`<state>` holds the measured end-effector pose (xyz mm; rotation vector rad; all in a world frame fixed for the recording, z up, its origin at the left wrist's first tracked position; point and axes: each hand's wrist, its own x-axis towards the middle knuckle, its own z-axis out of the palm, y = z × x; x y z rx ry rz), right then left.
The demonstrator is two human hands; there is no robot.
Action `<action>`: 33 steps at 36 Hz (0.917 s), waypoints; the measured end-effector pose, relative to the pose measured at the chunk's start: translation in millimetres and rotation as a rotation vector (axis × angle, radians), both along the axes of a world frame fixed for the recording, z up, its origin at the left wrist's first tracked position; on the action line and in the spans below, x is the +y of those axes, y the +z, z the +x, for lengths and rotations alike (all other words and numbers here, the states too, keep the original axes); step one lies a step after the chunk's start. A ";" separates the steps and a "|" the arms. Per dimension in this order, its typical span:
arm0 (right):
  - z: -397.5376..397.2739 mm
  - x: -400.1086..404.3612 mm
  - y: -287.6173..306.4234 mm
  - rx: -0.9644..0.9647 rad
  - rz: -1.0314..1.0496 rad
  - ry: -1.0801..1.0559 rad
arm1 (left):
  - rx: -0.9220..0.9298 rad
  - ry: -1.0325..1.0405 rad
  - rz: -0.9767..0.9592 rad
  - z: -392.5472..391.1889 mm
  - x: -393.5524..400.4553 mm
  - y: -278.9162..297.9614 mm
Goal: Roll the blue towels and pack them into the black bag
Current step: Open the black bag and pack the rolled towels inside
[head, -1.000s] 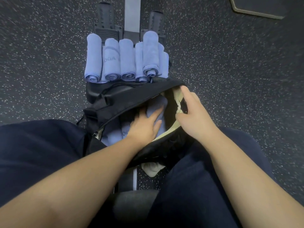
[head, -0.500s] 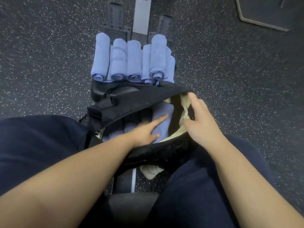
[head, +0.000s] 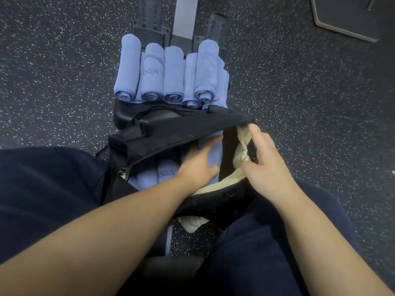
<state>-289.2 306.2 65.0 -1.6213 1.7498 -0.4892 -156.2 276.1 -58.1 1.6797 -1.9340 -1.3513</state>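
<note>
The black bag (head: 171, 133) rests between my knees with its mouth open and a cream lining showing. Rolled blue towels (head: 166, 174) lie inside it, one printed with grey letters. My left hand (head: 197, 162) is inside the bag, fingers spread flat on the rightmost towel in there. My right hand (head: 264, 159) grips the bag's right rim and lining, holding the mouth apart. Several more rolled blue towels (head: 173, 75) lie side by side on a black seat pad (head: 121, 116) just beyond the bag.
A metal rail and two black ribbed footplates (head: 147, 16) extend away behind the towel row. Speckled dark rubber floor lies all around. A dark mat corner (head: 346, 16) sits at the top right. My dark trouser legs flank the bag.
My left hand has slid a little forward and flattened on the towel inside the bag. My right hand stays on the bag's rim. The view has tilted slightly.
</note>
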 end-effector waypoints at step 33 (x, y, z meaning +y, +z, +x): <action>-3.6 -5.8 0.6 -0.053 0.053 -0.061 | 0.289 -0.025 0.323 -16.3 9.1 -20.2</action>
